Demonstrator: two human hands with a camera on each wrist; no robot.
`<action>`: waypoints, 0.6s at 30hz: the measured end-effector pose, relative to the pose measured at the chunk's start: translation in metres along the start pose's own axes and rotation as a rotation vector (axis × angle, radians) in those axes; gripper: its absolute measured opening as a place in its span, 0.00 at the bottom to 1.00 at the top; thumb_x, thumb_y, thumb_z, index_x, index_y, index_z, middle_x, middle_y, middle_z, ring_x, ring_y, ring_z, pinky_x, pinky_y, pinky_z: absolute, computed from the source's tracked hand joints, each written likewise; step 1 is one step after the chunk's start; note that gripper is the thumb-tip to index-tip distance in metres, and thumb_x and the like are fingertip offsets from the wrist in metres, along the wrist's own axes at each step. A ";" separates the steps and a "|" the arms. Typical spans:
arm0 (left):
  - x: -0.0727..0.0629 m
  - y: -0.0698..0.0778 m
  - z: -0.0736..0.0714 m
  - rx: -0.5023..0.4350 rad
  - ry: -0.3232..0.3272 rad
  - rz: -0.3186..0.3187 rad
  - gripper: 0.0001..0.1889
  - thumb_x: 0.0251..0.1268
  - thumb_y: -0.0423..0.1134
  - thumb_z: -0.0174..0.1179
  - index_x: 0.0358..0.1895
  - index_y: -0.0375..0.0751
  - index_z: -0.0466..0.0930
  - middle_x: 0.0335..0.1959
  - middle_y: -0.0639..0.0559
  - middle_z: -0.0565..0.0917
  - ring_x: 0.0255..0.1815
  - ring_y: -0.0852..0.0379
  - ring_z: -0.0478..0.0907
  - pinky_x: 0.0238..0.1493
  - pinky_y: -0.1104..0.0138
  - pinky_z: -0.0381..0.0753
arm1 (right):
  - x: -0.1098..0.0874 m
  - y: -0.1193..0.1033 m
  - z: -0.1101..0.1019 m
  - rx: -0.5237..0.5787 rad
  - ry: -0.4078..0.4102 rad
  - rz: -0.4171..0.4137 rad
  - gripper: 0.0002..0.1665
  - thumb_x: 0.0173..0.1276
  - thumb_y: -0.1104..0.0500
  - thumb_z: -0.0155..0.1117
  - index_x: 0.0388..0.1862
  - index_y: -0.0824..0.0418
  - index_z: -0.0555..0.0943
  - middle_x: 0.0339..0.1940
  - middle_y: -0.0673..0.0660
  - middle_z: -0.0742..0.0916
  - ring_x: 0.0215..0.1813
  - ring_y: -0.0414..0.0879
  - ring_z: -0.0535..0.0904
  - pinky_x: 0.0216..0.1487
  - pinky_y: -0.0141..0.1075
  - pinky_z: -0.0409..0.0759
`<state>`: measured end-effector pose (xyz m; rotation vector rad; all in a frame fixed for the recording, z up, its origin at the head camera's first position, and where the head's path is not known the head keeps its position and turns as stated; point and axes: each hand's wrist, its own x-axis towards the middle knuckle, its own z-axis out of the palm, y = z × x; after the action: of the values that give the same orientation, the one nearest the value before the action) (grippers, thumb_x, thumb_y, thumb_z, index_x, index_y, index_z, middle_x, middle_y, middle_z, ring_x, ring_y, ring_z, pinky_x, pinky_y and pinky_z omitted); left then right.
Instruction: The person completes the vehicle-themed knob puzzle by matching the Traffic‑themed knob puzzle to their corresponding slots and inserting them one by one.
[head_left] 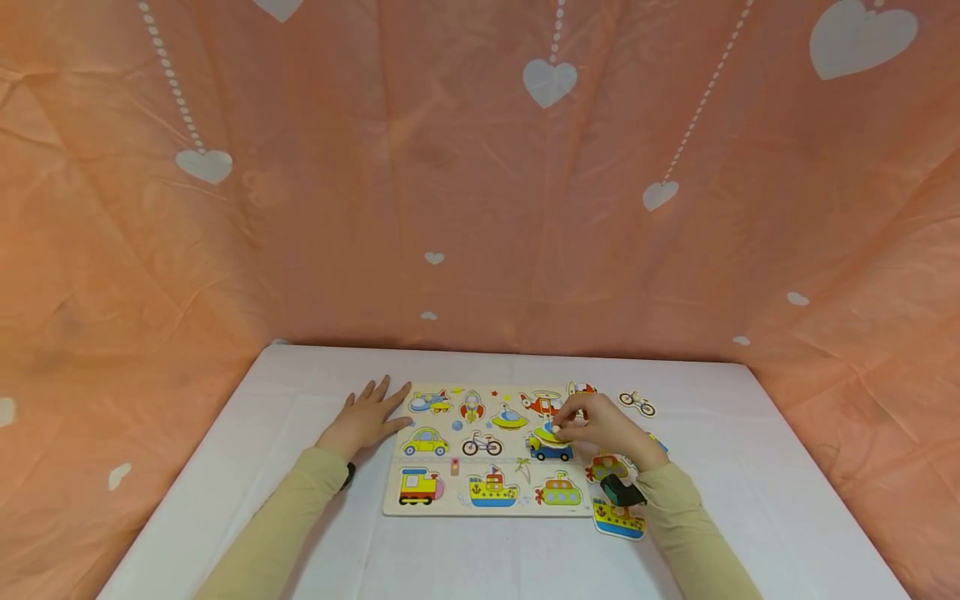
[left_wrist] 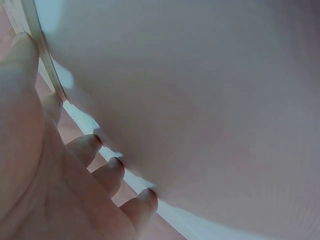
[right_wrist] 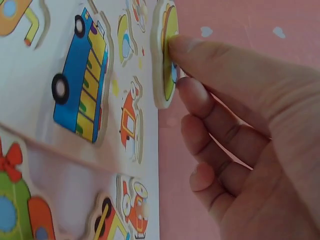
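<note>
A wooden peg puzzle board (head_left: 456,492) with vehicle pictures lies flat on the white table. My left hand (head_left: 362,427) is spread out at its left side; in the left wrist view, the thumb (left_wrist: 22,55) and index finger touch the board's edge while the other fingertips rest on the tabletop. Between thumb and index finger, my right hand (head_left: 606,425) pinches a yellow-green flying saucer piece (right_wrist: 159,65). That piece is raised above the board, over the bus picture (right_wrist: 80,80). The saucer picture (head_left: 509,418) lies to its left on the board.
Right of the board lie loose pieces: a bicycle (head_left: 637,404), a boat (head_left: 618,523), a submarine (head_left: 600,471) and a red helicopter (right_wrist: 134,207). Another, blue and yellow (head_left: 658,444), is partly hidden by the right forearm. A pink cloth with hearts (head_left: 480,208) hangs behind the table.
</note>
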<state>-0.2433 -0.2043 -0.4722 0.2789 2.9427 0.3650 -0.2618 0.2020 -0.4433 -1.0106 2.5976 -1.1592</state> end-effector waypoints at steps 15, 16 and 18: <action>0.001 -0.001 0.000 0.004 -0.001 0.001 0.39 0.67 0.62 0.52 0.76 0.50 0.53 0.75 0.33 0.49 0.73 0.29 0.44 0.67 0.35 0.44 | 0.026 -0.003 0.018 -0.003 -0.022 0.008 0.05 0.57 0.59 0.74 0.32 0.54 0.85 0.32 0.44 0.84 0.32 0.43 0.75 0.31 0.33 0.75; 0.001 -0.001 0.000 0.003 0.000 0.000 0.39 0.67 0.62 0.52 0.76 0.50 0.54 0.75 0.33 0.49 0.73 0.29 0.45 0.67 0.35 0.44 | 0.028 -0.002 0.020 0.000 -0.026 0.001 0.05 0.58 0.59 0.74 0.32 0.54 0.86 0.32 0.44 0.84 0.32 0.43 0.75 0.31 0.33 0.75; 0.001 -0.001 0.000 0.003 0.005 0.004 0.38 0.67 0.61 0.52 0.75 0.49 0.54 0.74 0.33 0.50 0.72 0.29 0.45 0.66 0.35 0.44 | 0.031 -0.001 0.022 0.004 -0.034 -0.002 0.05 0.58 0.59 0.73 0.33 0.54 0.86 0.33 0.44 0.84 0.33 0.42 0.76 0.33 0.33 0.77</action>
<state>-0.2439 -0.2048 -0.4724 0.2848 2.9484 0.3620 -0.2775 0.1687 -0.4536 -1.0232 2.5680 -1.1366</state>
